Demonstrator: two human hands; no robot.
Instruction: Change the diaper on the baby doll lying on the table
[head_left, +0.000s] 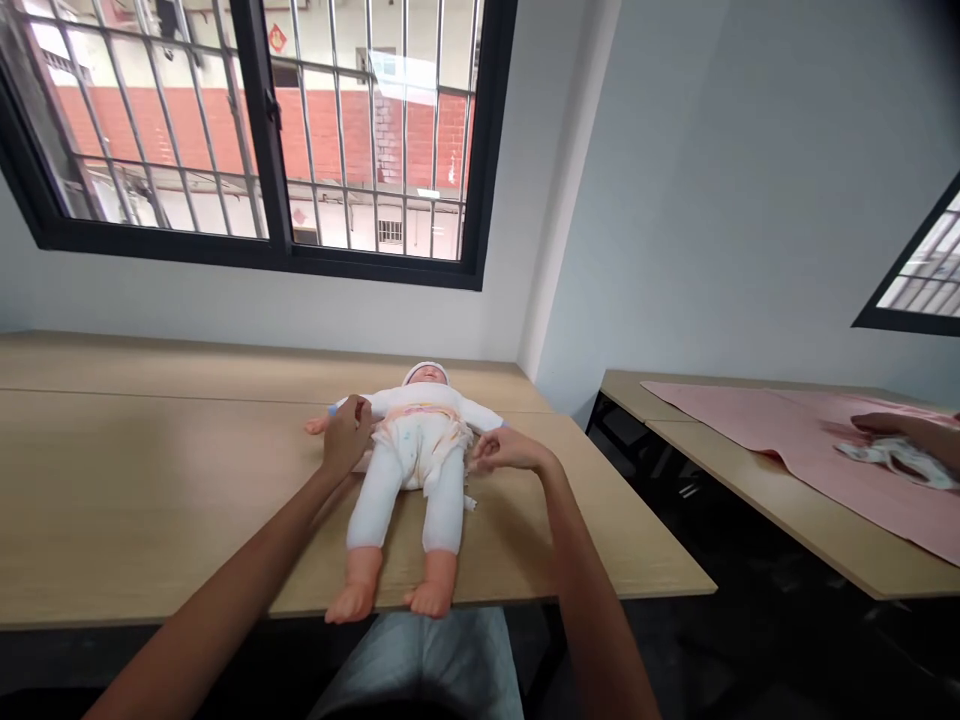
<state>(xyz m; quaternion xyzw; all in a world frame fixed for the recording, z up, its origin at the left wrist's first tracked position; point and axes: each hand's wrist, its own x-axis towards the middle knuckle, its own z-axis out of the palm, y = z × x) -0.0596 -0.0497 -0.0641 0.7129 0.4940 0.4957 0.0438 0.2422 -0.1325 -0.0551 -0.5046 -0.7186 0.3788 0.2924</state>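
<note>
Head view: baby doll [409,480] lies face-up on wood table [150,500], feet at near edge. L hand [346,432] by doll's waist, fingers curled together against diaper [418,437], grip unclear. R hand [501,450] fingers pinch diaper's other side. Another person's hand [892,426] rests on pink cloth [757,420], well apart.

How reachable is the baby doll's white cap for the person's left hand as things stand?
Probably yes: the left hand is at the baby doll's upper arm, with nothing between it and the cap.
</note>
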